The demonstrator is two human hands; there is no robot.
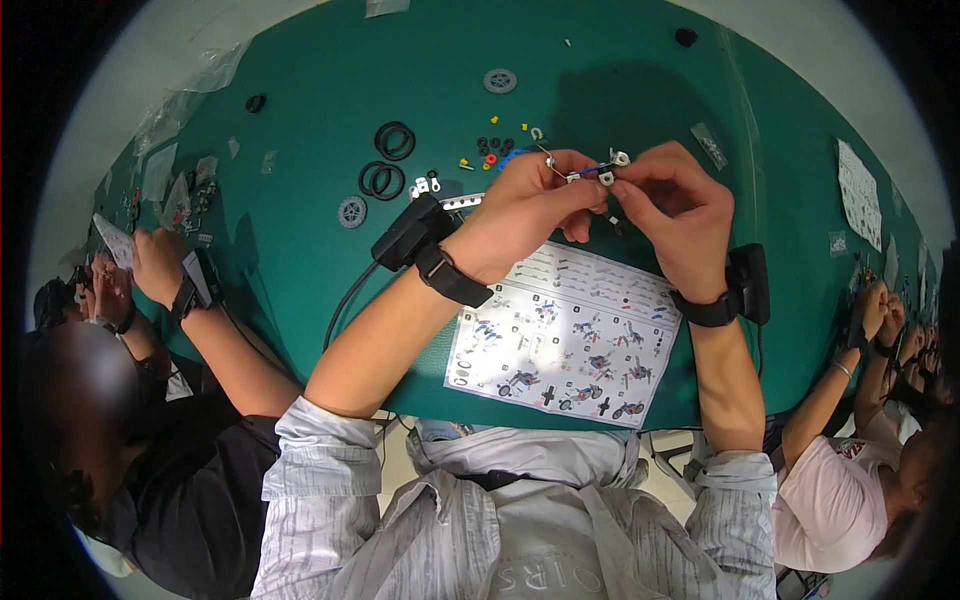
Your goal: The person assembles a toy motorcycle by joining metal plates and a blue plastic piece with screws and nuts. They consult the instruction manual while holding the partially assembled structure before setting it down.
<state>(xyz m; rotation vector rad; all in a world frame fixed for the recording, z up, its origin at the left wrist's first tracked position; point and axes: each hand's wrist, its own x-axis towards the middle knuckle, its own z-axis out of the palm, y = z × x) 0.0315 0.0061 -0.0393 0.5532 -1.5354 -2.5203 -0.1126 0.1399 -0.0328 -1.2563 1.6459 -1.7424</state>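
Above the top edge of a printed instruction sheet [560, 345], my two hands meet around a small model assembly [605, 174] of white and blue construction parts. My left hand [530, 210] pinches its left side, where a thin bent metal-looking piece [546, 150] sticks up past the fingers. From the right, the thumb and fingers of my right hand [680, 205] close on its other end. Part of the assembly is hidden by the fingers. A white perforated strip [460, 202] lies on the table beside my left wrist.
Black rubber tyres [394, 141], a grey wheel [352, 212] and another grey wheel [500, 81] lie on the green table [330, 90]. Small yellow, black and red pieces [490, 158] sit behind my left hand. A small plastic bag [709, 146] lies right. Other people work on both sides.
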